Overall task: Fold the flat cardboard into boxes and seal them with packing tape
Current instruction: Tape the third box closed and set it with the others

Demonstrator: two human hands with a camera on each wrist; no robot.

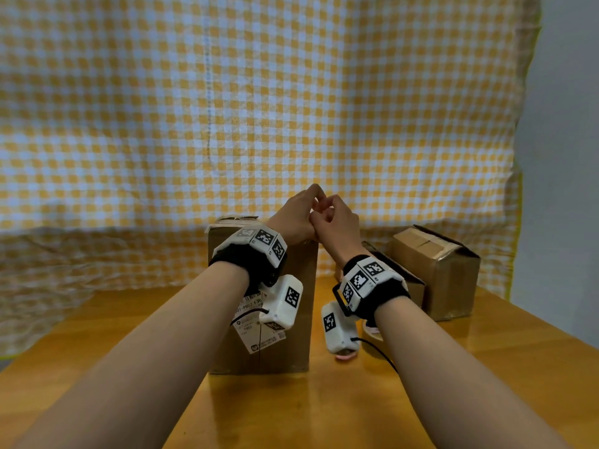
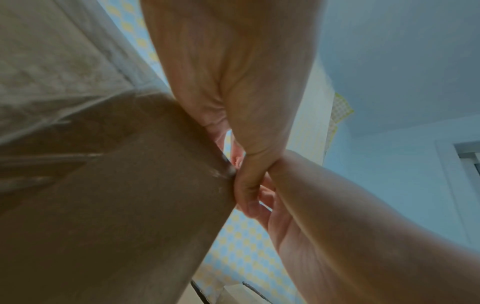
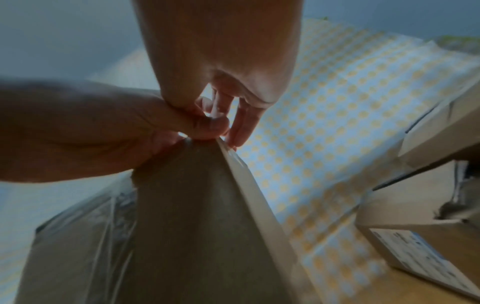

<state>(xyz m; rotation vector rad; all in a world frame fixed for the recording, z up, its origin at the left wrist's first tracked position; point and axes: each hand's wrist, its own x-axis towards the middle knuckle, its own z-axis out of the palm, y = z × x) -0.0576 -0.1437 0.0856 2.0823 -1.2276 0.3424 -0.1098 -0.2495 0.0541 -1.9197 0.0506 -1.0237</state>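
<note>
A tall brown cardboard box (image 1: 285, 351) with a white shipping label stands upright mid-table. Both hands meet just above its top right corner. My left hand (image 1: 312, 197) and right hand (image 1: 329, 210) have curled fingers that touch each other. In the right wrist view, my right hand (image 3: 223, 115) pinches a thin clear strip, apparently packing tape (image 3: 215, 110), while the left hand (image 3: 202, 127) pinches at the box corner (image 3: 197, 195). Clear tape also wrinkles down that box's side. The left wrist view shows the left hand (image 2: 241, 174) against the box (image 2: 116, 205).
A taped brown box (image 1: 434, 270) and a lower carton (image 1: 402, 280) stand at the back right. A tape roll (image 1: 372, 333) lies behind my right wrist. Yellow checked cloth (image 1: 259, 108) hangs behind. The wooden table (image 1: 324, 409) runs toward me.
</note>
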